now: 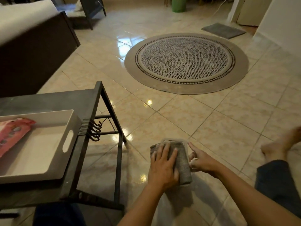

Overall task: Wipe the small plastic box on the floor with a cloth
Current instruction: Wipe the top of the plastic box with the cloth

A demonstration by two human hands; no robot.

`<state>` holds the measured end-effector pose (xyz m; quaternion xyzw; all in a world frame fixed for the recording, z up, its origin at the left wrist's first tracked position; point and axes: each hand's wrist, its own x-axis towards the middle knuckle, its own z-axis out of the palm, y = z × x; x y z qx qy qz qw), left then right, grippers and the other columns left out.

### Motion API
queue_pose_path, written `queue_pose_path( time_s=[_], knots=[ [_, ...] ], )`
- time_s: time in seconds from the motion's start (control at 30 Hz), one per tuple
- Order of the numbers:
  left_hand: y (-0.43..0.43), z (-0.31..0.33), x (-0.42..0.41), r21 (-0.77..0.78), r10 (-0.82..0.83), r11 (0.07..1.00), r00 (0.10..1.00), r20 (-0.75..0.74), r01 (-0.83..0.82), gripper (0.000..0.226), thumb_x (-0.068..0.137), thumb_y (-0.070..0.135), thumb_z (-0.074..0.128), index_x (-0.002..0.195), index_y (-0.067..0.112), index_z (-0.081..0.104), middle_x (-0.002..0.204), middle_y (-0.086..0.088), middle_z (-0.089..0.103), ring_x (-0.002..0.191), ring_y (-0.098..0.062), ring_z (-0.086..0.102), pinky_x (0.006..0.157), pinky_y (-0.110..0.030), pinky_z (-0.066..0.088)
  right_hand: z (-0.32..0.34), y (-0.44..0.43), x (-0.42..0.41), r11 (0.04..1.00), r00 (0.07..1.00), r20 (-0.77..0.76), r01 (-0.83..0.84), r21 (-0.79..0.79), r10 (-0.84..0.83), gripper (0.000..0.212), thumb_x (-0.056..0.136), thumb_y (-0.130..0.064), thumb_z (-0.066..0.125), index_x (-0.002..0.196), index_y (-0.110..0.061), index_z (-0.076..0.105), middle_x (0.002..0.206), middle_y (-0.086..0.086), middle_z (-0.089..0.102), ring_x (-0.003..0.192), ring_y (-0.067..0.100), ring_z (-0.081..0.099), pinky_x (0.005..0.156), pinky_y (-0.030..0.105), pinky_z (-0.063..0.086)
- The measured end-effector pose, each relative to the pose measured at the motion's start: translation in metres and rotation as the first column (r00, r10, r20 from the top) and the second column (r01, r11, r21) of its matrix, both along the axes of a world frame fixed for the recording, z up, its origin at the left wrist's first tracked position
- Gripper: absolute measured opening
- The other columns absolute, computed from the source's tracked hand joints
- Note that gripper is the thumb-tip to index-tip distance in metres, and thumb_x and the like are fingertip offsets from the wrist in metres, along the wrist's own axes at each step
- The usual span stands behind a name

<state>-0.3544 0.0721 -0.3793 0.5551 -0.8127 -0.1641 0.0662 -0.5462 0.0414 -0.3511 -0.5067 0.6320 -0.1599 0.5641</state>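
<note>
A small clear plastic box (172, 140) stands on the tiled floor, almost wholly covered by a grey folded cloth (183, 162). My left hand (162, 165) lies flat on the cloth, fingers spread, pressing it onto the box top. My right hand (201, 160) is at the box's right side, thumb and fingers pinching its edge, the index finger pointing out along the rim. Only the far rim of the box shows.
A dark metal low table (91, 101) stands at left with a white tray (70, 126) holding a pink packet (13, 132). Hooks (96, 129) hang off its side. A round patterned rug (185, 62) lies ahead. My bare foot (280, 145) rests at right.
</note>
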Motion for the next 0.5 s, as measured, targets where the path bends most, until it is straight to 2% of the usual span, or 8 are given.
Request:
queue_pose_path(
  time_s=[0.07, 0.17, 0.3, 0.4, 0.5],
  knots=[
    [0.003, -0.01, -0.007, 0.005, -0.005, 1.0, 0.999, 0.038, 0.005, 0.069, 0.097, 0.055, 0.027, 0.158, 0.029, 0.006, 0.164, 0.0, -0.014, 0.151, -0.026, -0.015, 0.116, -0.047, -0.015, -0.004, -0.002, 0.0, 0.999, 0.999, 0.02, 0.035, -0.013, -0.034, 0.099, 0.081, 0.012, 0.064, 0.156, -0.026, 0.012, 0.097, 0.018, 0.053, 0.082, 0.027, 0.061, 0.082, 0.054, 0.061],
    [-0.003, -0.018, -0.018, -0.016, 0.019, 1.0, 0.998, 0.053, -0.018, 0.066, 0.096, 0.057, 0.02, 0.157, 0.03, 0.015, 0.168, -0.002, 0.002, 0.152, -0.027, -0.007, 0.118, -0.05, -0.007, -0.01, -0.005, 0.001, 0.999, 0.999, 0.035, 0.038, -0.013, -0.038, 0.094, 0.082, 0.014, 0.06, 0.155, -0.029, 0.02, 0.1, 0.018, 0.051, 0.082, 0.029, 0.06, 0.077, 0.053, 0.062],
    [-0.022, -0.024, -0.024, -0.044, 0.003, 0.999, 0.992, 0.126, 0.003, 0.067, 0.097, 0.054, 0.012, 0.157, 0.026, -0.002, 0.164, 0.0, -0.014, 0.151, -0.024, -0.014, 0.121, -0.05, -0.004, -0.016, -0.009, -0.002, 0.999, 0.998, 0.047, 0.035, -0.002, -0.035, 0.091, 0.081, 0.016, 0.057, 0.148, -0.039, 0.03, 0.099, 0.02, 0.054, 0.079, 0.03, 0.064, 0.073, 0.06, 0.061],
    [-0.019, -0.031, -0.022, -0.038, 0.013, 0.999, 0.988, 0.151, -0.008, 0.067, 0.099, 0.052, 0.011, 0.156, 0.021, -0.004, 0.163, -0.002, -0.01, 0.151, -0.025, -0.013, 0.12, -0.048, -0.005, -0.02, -0.012, -0.002, 0.999, 0.997, 0.061, 0.042, -0.001, -0.041, 0.086, 0.084, 0.014, 0.056, 0.146, -0.04, 0.032, 0.094, 0.018, 0.057, 0.077, 0.028, 0.068, 0.07, 0.057, 0.062],
    [-0.018, -0.029, -0.031, -0.051, -0.061, 0.996, 0.985, 0.163, 0.07, 0.066, 0.1, 0.05, 0.014, 0.157, 0.021, -0.001, 0.164, -0.004, -0.006, 0.151, -0.026, -0.012, 0.122, -0.053, 0.002, -0.021, -0.014, -0.003, 1.0, 0.996, 0.09, 0.027, 0.008, -0.028, 0.085, 0.082, 0.016, 0.051, 0.144, -0.039, 0.033, 0.101, 0.02, 0.063, 0.088, 0.036, 0.071, 0.072, 0.059, 0.061]
  ],
)
